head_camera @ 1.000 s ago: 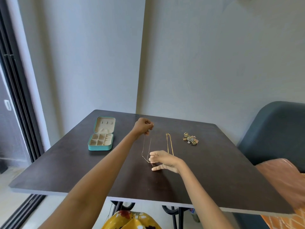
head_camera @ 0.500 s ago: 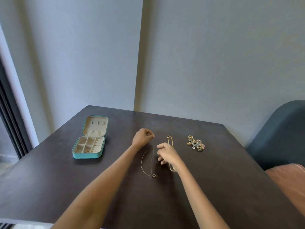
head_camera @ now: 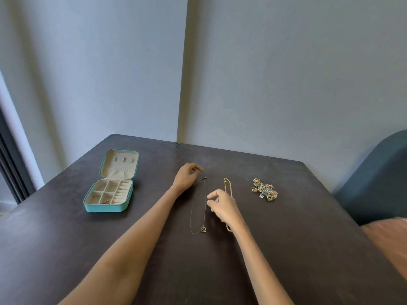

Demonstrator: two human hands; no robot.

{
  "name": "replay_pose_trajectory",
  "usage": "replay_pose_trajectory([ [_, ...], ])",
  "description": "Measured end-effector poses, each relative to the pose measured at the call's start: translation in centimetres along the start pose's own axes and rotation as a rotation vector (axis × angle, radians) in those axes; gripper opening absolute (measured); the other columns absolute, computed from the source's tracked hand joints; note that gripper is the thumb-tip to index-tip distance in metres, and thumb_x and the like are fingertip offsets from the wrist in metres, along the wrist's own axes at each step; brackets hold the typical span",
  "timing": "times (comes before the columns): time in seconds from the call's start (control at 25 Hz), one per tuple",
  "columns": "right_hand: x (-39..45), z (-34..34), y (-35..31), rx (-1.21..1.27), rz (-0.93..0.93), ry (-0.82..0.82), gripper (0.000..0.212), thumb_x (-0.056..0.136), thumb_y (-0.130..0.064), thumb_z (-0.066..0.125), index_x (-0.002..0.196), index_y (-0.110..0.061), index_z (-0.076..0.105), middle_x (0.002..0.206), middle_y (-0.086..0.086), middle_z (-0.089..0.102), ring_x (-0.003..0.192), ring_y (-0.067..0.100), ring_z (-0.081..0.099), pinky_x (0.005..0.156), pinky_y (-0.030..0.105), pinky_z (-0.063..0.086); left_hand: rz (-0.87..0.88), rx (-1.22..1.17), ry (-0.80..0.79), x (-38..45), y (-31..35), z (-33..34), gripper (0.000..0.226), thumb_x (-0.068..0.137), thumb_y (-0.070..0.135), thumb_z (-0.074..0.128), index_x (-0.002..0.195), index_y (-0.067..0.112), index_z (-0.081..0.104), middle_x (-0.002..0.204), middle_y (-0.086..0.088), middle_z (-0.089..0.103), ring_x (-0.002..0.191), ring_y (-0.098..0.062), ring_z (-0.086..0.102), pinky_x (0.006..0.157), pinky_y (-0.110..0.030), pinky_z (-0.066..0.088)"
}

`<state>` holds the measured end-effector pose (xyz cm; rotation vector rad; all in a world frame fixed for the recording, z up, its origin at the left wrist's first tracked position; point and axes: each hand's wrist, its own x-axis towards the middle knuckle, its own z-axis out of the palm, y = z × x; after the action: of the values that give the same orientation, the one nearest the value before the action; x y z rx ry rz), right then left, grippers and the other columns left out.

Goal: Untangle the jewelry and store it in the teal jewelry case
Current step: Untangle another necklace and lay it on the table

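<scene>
Two necklaces on the dark table, both laid out straight, side by side, not touching. Thin chain necklace with a small pendant lies between my hands; gold chain necklace runs partly under my right hand. My left hand hovers just left of the thin chain's clasp end, fingers loosely curled, gripping nothing. Right hand likewise loose, thumb and forefinger near each other but apart, nothing pinched. Hands apart from each other. One tangled heap of jewelry sits to the right of my right hand. One teal jewelry case, lid open flat, lies well left of my left hand; one small reddish piece in a near compartment.
</scene>
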<state>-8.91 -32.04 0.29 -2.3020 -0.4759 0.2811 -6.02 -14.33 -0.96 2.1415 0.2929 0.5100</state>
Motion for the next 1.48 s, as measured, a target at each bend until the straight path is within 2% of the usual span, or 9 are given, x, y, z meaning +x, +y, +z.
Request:
replay_pose_trajectory([
  [0.08, -1.1, -0.2, 0.0, 0.014, 0.001, 0.016, 0.011, 0.085, -0.028, 0.057, 0.075, -0.029, 0.053, 0.07, -0.005, 0.059, 0.065, 0.016, 0.053, 0.049, 0.024, 0.036, 0.008, 0.026, 0.016, -0.6, -0.2, -0.3, 0.03, 0.087, 0.003, 0.041, 0.09, 0.016, 0.068, 0.106, -0.006, 0.052, 0.103, -0.023, 0.048, 0.096, -0.036, 0.038],
  [0.24, -3.8, -0.6, -0.3, -0.03, 0.002, -0.059, 0.018, 0.085, -0.032, 0.062, 0.074, -0.02, 0.053, 0.056, -0.005, 0.058, 0.04, 0.007, 0.046, 0.041, 0.019, 0.036, 0.073, 0.428, -0.112, -2.0, 0.2, 0.1, 0.029, 0.093, 0.021, 0.041, 0.101, 0.026, 0.068, 0.131, -0.002, 0.043, 0.127, -0.022, 0.033, 0.107, -0.039, 0.016],
  [0.44, -5.9, -0.2, -0.4, -0.147, -0.002, -0.089, 0.022, 0.084, -0.034, 0.064, 0.071, -0.02, 0.052, 0.057, -0.004, 0.06, 0.04, 0.009, 0.05, 0.047, 0.022, 0.042, 0.065, 0.502, -0.135, -2.1, 0.1, 0.2, 0.034, 0.097, 0.027, 0.034, 0.114, 0.031, 0.063, 0.149, -0.005, 0.03, 0.141, -0.025, 0.018, 0.115, -0.045, 0.004],
  [0.56, -6.0, -0.8, -0.6, -0.112, 0.045, -0.226, 0.021, 0.085, -0.029, 0.066, 0.074, -0.017, 0.052, 0.06, 0.0, 0.06, 0.038, 0.01, 0.053, 0.04, 0.021, 0.042, 0.044, 0.516, -0.187, -1.8, 0.1, 0.4, 0.036, 0.099, 0.028, 0.03, 0.122, 0.033, 0.058, 0.154, -0.006, 0.022, 0.145, -0.027, 0.008, 0.116, -0.05, -0.002],
  [0.72, -6.0, -1.6, -0.7, -0.058, 0.077, -0.341, 0.023, 0.083, -0.025, 0.07, 0.074, -0.014, 0.052, 0.061, 0.003, 0.057, 0.035, 0.009, 0.054, 0.036, 0.019, 0.042, -0.002, 0.534, -0.246, -1.4, 0.1, 0.4, 0.039, 0.099, 0.029, 0.026, 0.128, 0.036, 0.05, 0.156, -0.008, 0.016, 0.147, -0.026, 0.002, 0.116, -0.053, -0.003],
  [0.84, -6.0, -1.8, -0.4, -0.051, 0.085, -0.381, 0.024, 0.082, -0.025, 0.071, 0.074, -0.014, 0.051, 0.059, 0.002, 0.056, 0.034, 0.009, 0.054, 0.035, 0.018, 0.041, -0.023, 0.529, -0.246, -0.9, 0.0, 0.6, 0.039, 0.098, 0.029, 0.025, 0.126, 0.037, 0.051, 0.156, -0.008, 0.016, 0.147, -0.025, 0.002, 0.117, -0.053, -0.003],
  [1.48, -6.0, -1.5, -0.2, -0.008, 0.096, -0.357, 0.021, 0.085, -0.029, 0.063, 0.076, -0.013, 0.052, 0.056, 0.0, 0.056, 0.037, 0.012, 0.057, 0.035, 0.018, 0.04, 0.012, 0.454, -0.23, 0.0, -0.3, 0.6, 0.035, 0.097, 0.028, 0.031, 0.117, 0.037, 0.058, 0.155, -0.006, 0.019, 0.146, -0.024, 0.007, 0.116, -0.051, -0.001],
])
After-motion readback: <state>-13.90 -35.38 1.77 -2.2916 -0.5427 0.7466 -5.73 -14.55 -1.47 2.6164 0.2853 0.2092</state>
